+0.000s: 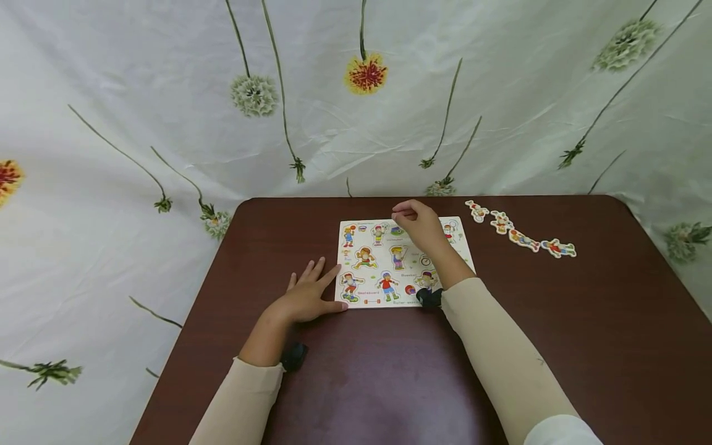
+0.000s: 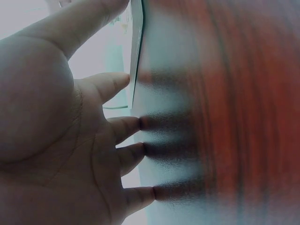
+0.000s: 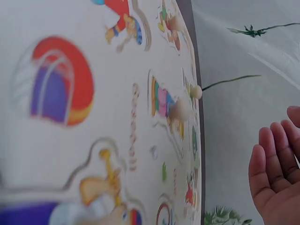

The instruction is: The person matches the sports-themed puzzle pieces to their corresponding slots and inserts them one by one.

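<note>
From the head view, a puzzle board (image 1: 405, 262) lies flat near the middle of a dark brown table (image 1: 556, 321). The left hand (image 1: 308, 296) rests flat beside its left edge, fingers straight and spread, tips touching the board. The right hand (image 1: 418, 224) hovers over the far edge, fingers curled; whether it pinches anything I cannot tell. Four loose pieces (image 1: 521, 239) lie in a row to the right.

The left wrist view shows fingertips (image 2: 140, 123) pressed on the tabletop beside the board's edge.

The right wrist view shows the board's pictures and small pegs (image 3: 180, 110), with loosely bent fingers (image 3: 274, 154) holding nothing visible.
</note>
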Motion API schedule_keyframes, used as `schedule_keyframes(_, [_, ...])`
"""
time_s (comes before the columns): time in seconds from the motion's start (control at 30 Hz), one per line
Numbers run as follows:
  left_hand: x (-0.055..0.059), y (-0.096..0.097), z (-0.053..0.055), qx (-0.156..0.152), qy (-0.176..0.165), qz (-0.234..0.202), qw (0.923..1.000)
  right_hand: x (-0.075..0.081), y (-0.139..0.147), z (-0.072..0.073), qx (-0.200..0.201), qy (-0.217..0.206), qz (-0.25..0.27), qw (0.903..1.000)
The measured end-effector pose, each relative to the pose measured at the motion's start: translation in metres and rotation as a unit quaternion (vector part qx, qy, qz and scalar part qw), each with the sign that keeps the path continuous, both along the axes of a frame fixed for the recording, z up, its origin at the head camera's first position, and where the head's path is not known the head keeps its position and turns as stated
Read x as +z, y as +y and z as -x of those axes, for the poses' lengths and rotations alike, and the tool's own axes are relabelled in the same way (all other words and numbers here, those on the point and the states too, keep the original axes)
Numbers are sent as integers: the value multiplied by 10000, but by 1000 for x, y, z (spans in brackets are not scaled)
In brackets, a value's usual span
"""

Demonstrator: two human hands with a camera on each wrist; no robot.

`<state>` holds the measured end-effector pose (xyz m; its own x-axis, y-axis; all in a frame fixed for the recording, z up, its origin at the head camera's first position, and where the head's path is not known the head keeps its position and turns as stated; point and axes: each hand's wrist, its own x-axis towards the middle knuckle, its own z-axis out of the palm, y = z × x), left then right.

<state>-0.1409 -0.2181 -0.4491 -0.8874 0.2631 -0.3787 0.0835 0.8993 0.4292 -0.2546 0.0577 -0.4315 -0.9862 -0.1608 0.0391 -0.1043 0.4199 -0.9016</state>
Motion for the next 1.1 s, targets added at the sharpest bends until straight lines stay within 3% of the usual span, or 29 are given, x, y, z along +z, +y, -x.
schedule_keyframes(0.33, [1,-1,0,28,6,-10,10000,2,32,-10,-454,159,423,9979])
schedule_keyframes(0.77, [1,-1,-1,22,15,30,10000,-12,101,-23,-1268,376,222,9910])
schedule_keyframes(1.1, [4,2,-2,26,29,-57,10000,-12,159,-35,-1614,203,-666,9844])
